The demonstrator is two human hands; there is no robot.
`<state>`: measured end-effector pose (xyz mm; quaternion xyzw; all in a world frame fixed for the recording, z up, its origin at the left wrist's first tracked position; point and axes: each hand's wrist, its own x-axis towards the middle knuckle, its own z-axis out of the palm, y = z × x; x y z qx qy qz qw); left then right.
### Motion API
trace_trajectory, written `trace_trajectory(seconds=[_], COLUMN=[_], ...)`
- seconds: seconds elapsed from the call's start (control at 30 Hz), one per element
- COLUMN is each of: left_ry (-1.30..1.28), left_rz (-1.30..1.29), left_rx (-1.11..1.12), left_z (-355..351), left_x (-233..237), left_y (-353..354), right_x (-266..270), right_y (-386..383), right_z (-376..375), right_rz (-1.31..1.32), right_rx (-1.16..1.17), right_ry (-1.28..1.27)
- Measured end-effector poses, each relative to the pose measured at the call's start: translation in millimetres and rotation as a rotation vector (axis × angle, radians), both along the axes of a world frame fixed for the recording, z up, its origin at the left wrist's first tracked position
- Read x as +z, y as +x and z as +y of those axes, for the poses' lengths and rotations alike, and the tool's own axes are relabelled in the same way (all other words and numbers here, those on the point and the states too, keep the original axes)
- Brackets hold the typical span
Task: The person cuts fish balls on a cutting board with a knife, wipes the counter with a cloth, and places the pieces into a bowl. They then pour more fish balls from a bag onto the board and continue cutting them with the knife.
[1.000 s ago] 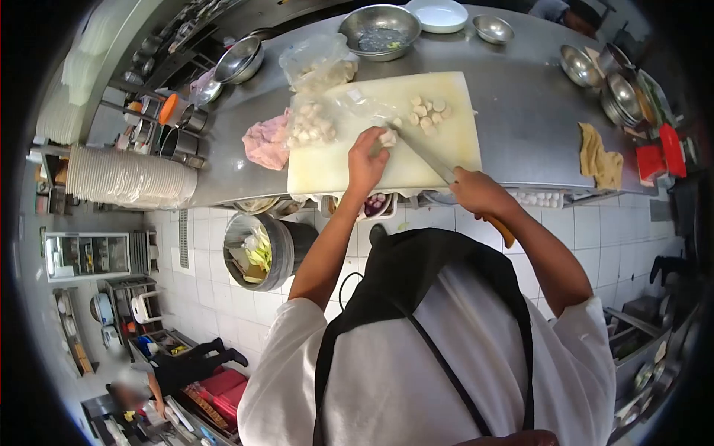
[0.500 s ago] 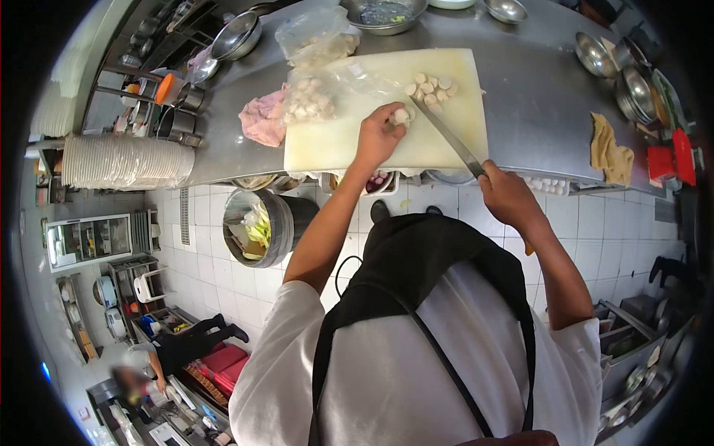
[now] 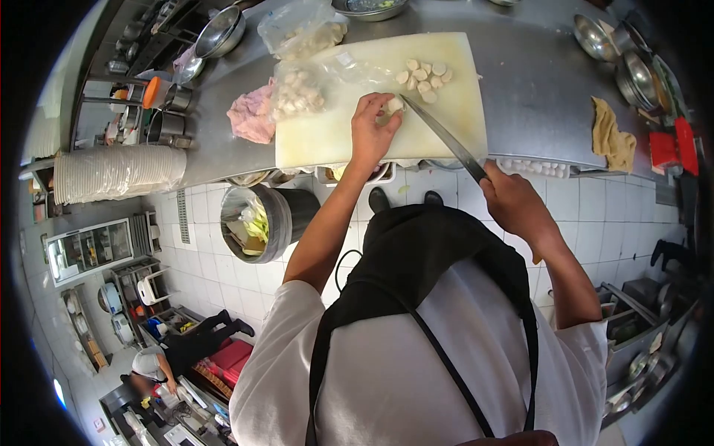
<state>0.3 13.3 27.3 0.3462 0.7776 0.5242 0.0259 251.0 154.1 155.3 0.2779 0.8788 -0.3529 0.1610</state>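
Observation:
My left hand [image 3: 372, 134] is closed on a pale round food ball [image 3: 394, 105], resting it on the white cutting board [image 3: 320, 141]. In my right hand [image 3: 515, 199] is the handle of a long kitchen knife [image 3: 446, 139]. Its blade slants up and left across the board, its tip right beside the ball at my left fingertips. Beyond the tip sits a small group of cut pale pieces [image 3: 425, 76]. A clear plastic bag of similar balls [image 3: 297, 93] lies on the board's left side.
A pink cloth [image 3: 253, 113] lies left of the board, and a second plastic bag [image 3: 301, 31] behind it. A tan cloth [image 3: 612, 137] and metal bowls [image 3: 637, 80] are at the right. Below the counter stands a lined bin [image 3: 279, 223]. Another person [image 3: 190, 349] is at the lower left.
The counter and board appear shifted slightly up and left in view. Both hands keep their grips, and the knife tip stays close to the ball.

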Motion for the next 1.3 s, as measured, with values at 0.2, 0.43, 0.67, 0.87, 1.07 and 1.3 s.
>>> trace_trajectory(seconds=[0.2, 0.43, 0.67, 0.87, 1.07, 1.3], left_ry=[0.031, 0.031, 0.047, 0.047, 0.078, -0.178], left_rz=[0.101, 0.107, 0.146, 0.142, 0.142, 0.012], left_rx=[0.004, 0.029, 0.03, 0.023, -0.002, 0.002], left_z=[2.4, 4.0, 5.6, 6.2, 7.4, -4.2], left_x=[-7.0, -14.5, -13.5, -13.2, -14.8, 10.1], left_y=[-0.3, -1.3, -2.9, -4.6, -0.4, -7.8], right_x=[1.9, 3.5, -2.2, -30.4, -15.5, -39.6], right_y=[-6.2, -20.5, -27.4, -48.5, -53.4, -29.8], right_z=[-6.5, -2.5, 2.6, 2.3, 4.7, 14.1], right_rz=[-0.053, -0.14, -0.17, -0.198, -0.168, -0.019], right_rx=[0.065, 0.105, 0.136, 0.062, -0.094, 0.003], right_ry=[0.081, 0.036, 0.052, -0.139, -0.247, 0.005])
